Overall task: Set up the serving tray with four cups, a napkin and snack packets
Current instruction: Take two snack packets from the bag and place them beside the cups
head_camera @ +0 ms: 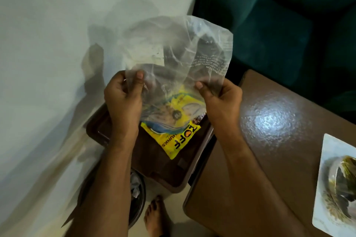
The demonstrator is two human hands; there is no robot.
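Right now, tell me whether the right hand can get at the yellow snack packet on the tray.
Probably not yet. The right hand and left hand both pinch the clear plastic bag, which hangs over the yellow snack packet on the brown tray. Release the grip first.

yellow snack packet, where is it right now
In the head view the yellow snack packet lies inside the brown tray, low centre, partly behind the clear plastic bag both hands hold.

We're in somebody's living room, a home for sure: a deep teal upholstered sofa [279,31] sits against the plain pale wall [48,44], a glossy brown table [269,150] beside it carries a printed placemat [335,184], and a bare foot [155,215] stands on the floor by a small wastebasket [137,194].
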